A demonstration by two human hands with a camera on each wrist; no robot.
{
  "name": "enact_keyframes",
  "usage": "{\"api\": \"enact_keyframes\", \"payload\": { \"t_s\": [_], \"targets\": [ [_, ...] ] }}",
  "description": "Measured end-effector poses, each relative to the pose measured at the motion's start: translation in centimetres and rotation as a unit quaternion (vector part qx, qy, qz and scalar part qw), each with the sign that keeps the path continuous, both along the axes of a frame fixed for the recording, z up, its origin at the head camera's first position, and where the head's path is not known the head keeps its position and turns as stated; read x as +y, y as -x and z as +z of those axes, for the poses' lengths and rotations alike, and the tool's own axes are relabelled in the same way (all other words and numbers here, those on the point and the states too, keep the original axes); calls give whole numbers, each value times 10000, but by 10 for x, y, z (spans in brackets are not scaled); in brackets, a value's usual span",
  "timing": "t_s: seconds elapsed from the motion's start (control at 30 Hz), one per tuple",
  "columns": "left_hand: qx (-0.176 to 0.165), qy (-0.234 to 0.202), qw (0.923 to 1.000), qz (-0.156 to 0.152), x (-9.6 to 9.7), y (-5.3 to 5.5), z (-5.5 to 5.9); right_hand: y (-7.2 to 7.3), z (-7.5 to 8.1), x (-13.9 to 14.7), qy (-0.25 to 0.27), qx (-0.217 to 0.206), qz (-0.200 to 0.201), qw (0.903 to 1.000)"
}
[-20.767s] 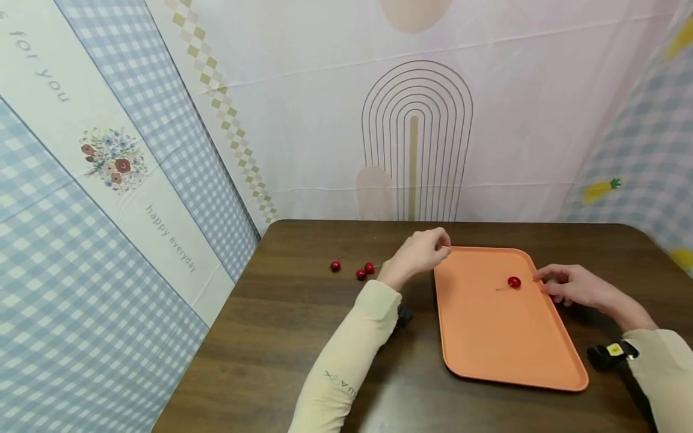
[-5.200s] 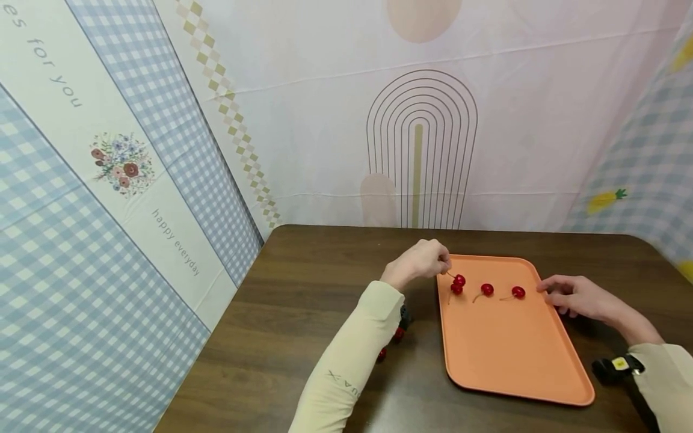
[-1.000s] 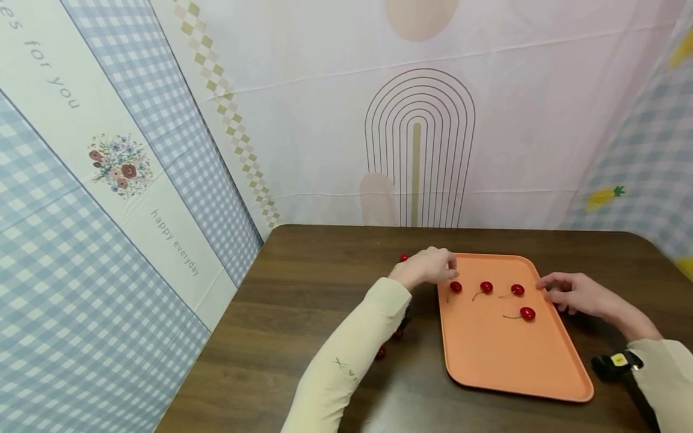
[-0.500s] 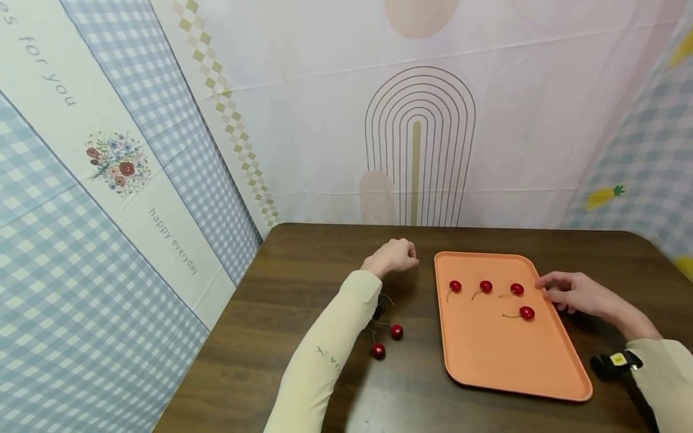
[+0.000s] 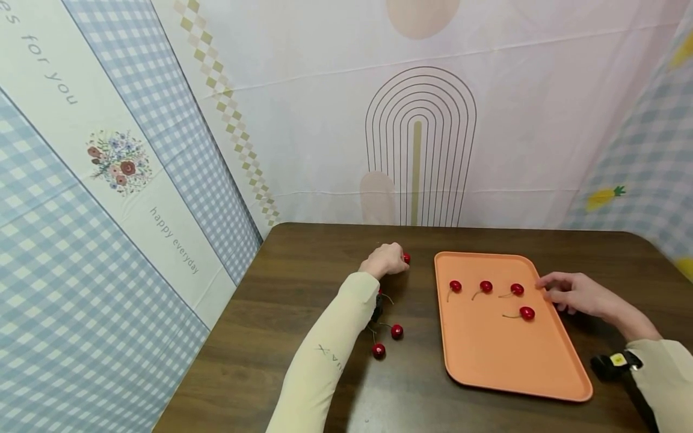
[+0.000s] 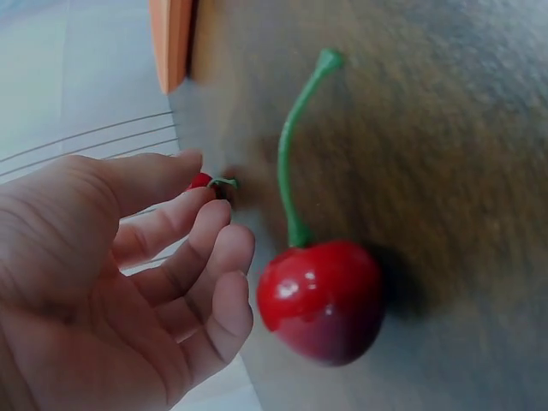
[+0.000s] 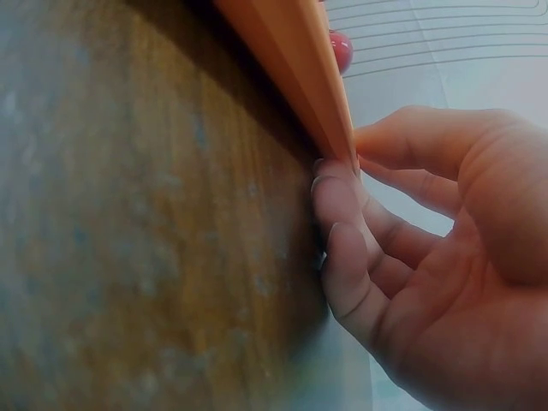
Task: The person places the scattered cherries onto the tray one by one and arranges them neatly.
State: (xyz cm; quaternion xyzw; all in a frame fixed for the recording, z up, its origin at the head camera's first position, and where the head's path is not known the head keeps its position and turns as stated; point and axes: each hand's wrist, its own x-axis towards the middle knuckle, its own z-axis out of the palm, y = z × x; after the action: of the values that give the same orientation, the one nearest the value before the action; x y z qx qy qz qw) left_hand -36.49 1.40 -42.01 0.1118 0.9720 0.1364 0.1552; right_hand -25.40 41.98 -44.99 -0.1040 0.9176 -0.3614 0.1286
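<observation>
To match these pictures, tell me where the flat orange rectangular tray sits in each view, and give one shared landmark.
Head: tray right of centre, on the brown wood-grain table.
Left wrist: a sliver of tray at the top, left of centre.
Right wrist: tray slants from top centre to the right hand.
Shared landmark: thin dark lines on the pale cloth backdrop.

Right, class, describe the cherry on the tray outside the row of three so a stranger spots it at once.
On the brown table, find the orange tray. Three red cherries form a row across its far half. The fourth cherry lies nearer the viewer, below the rightmost, stem pointing left: the tray's only cherry out of line.
</observation>
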Motion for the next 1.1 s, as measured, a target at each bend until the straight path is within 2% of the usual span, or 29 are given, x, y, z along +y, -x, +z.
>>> {"api": "enact_keyframes", "payload": {
  "t_s": [0.1,0.33,0.5,0.7,0.87,0.97,1.1],
  "targets": [
    [-58,46,10000,-63,-1,-2,-3,0,-1,0,8,-6,11,10000],
    [-282,122,9995,58,-1,1,-7,-1,-2,0,76,-83,-52,9999],
    [-209,171,9996,63,0,-3,-5,-2,-3,0,107,-55,-41,9999],
    [-46,306,9994,-147,1,-11,-4,-2,-4,0,125,-38,-21,9999],
    [-14,435,9990,-122,0,-13,-3,-3,-4,-2,181,-23,-26,9998],
    [-23,451,9987,-253,1,-15,-1,-2,-3,-1,117,-32,-43,9999],
    [22,359,9977,-574,2,-17,3,-1,-2,0,37,-7,-42,10000]
  ]
}}
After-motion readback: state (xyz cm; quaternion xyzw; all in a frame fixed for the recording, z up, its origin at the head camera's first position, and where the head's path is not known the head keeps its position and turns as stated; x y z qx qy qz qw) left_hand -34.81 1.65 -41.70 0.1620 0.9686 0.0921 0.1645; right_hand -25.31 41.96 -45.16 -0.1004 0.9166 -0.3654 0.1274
